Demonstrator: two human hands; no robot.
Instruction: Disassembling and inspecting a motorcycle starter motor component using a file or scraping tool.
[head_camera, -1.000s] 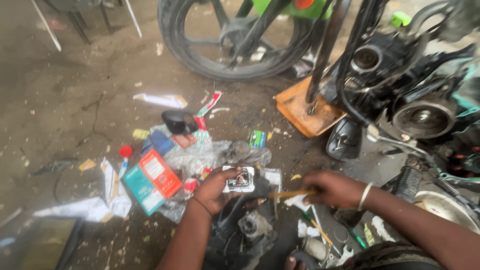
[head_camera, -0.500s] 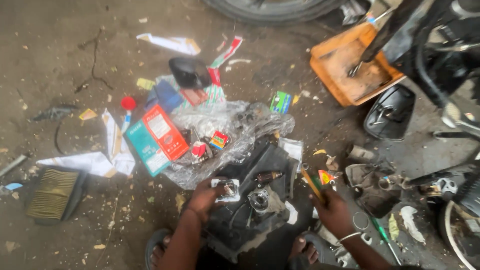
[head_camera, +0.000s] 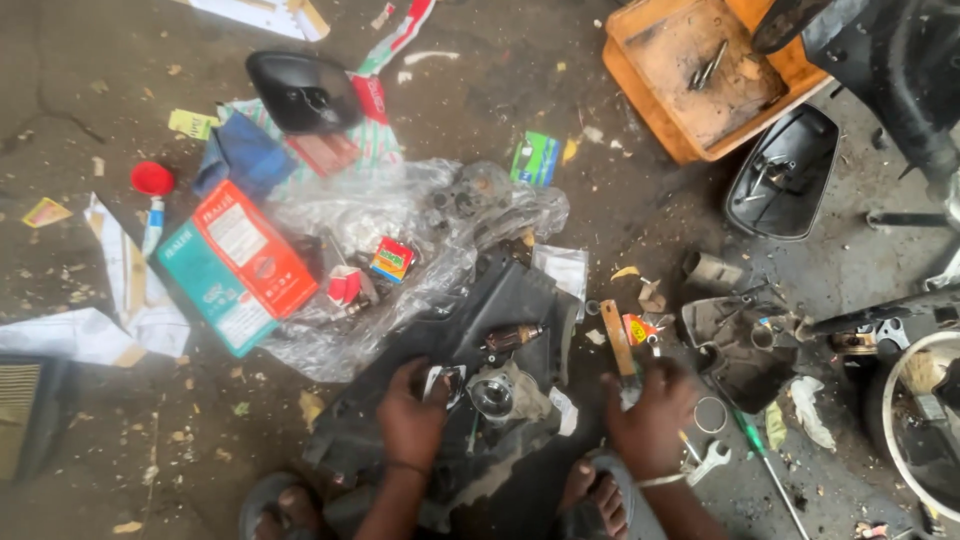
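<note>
My left hand (head_camera: 412, 418) rests on a black plastic panel (head_camera: 470, 330) lying on the floor and grips a small silvery metal part (head_camera: 442, 380). A round metal engine part (head_camera: 493, 396) sits just right of it on the panel. My right hand (head_camera: 652, 418) is closed around the lower end of a flat tan tool (head_camera: 617, 338) that points up and away. My two feet in sandals (head_camera: 590, 490) show at the bottom edge.
A clear plastic bag (head_camera: 400, 230) with small parts and boxes lies ahead, a teal and red carton (head_camera: 238, 262) to its left. An orange tray (head_camera: 700, 75), a black mirror shell (head_camera: 785, 175), a spanner (head_camera: 708, 460), a screwdriver (head_camera: 765, 465) and a motorcycle frame (head_camera: 890, 70) crowd the right.
The view has tilted further down and closer to the floor; the wheel has left the frame. My left hand stays on the panel with the small part, my right hand has dropped lower.
</note>
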